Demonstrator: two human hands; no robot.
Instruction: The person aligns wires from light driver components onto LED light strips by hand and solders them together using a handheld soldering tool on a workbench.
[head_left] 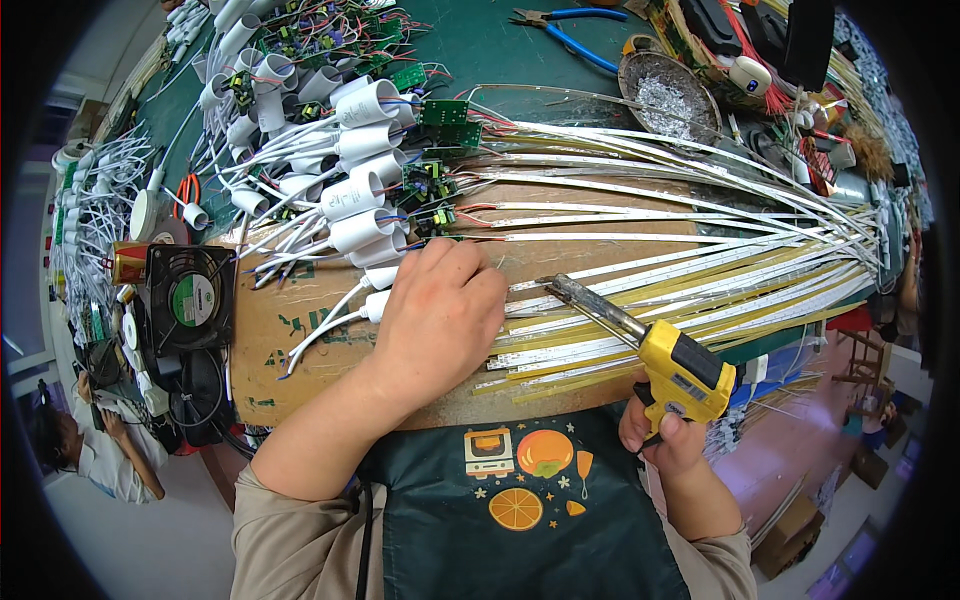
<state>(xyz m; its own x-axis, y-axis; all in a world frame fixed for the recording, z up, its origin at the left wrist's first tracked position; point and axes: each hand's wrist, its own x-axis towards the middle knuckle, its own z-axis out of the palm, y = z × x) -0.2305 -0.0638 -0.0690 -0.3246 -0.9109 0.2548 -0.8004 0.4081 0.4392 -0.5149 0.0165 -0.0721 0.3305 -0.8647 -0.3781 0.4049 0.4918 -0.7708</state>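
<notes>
My right hand (664, 440) grips a yellow and black soldering gun (690, 375) by its handle. The gun's dark metal tip points left over a row of long white and yellow LED strips (620, 300), just right of my left hand. My left hand (440, 305) is closed, knuckles up, at the left ends of the strips; whatever its fingertips pinch is hidden under them. White plastic cylinders (354, 195) with white cables line up left of it. Small green circuit boards (443, 122) with red and blue wires sit between the cylinders and the strips.
A brown cardboard sheet (290, 350) lies under the work on a green table. Left stands a black fan (190, 300). At the back are blue-handled pliers (580, 35) and a bowl (668, 95) of silvery bits. A person (100, 440) sits at far left.
</notes>
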